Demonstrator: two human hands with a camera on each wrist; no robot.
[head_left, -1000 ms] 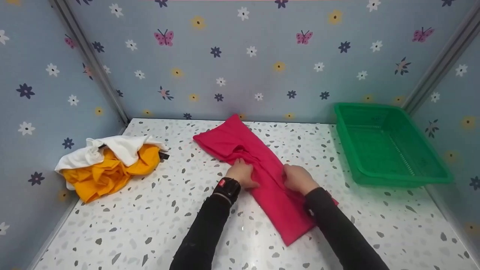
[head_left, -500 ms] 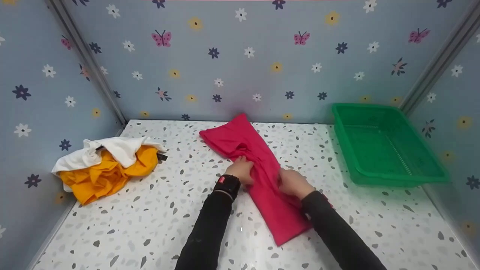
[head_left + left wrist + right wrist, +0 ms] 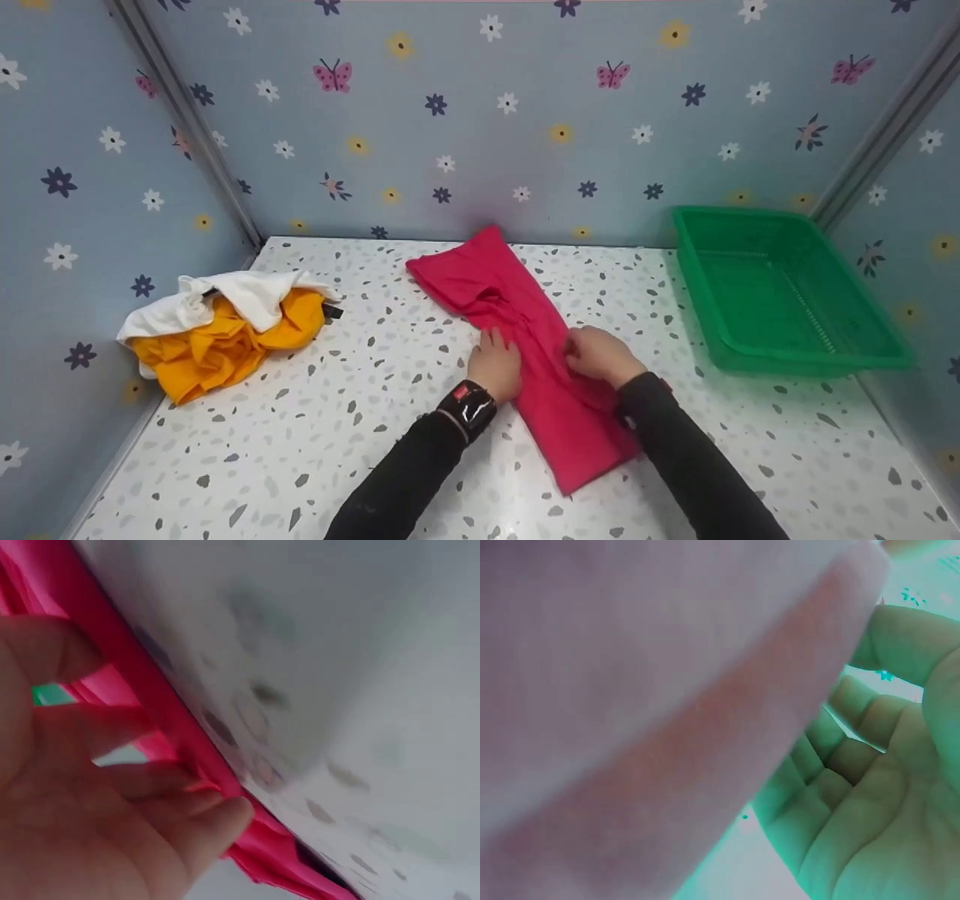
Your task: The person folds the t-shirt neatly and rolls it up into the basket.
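Observation:
A folded pinkish-red garment (image 3: 534, 322) lies slantwise across the table, with a gathered crease along its middle. On its left edge rests my left hand (image 3: 496, 366), fingers extended forward over the cloth. The left wrist view has those fingers (image 3: 202, 829) loosely stretched along the edge of the fabric. My right hand (image 3: 600, 354) pinches the cloth at the garment's right edge with curled fingers. In the right wrist view a blurred fold of the garment (image 3: 667, 735) fills the left side, beside the bent fingers and palm of that hand.
A heap of white cloth (image 3: 255, 296) and orange cloth (image 3: 217, 349) lies at the left. At the right stands a green plastic basket (image 3: 720, 352). Flower-patterned walls (image 3: 517, 150) close off the speckled table (image 3: 360, 435) at the back and both sides.
My left hand has drawn back slightly toward me and its fingers have straightened on the cloth. The garment's far end has shifted a little to the right. My right hand stays at the right edge.

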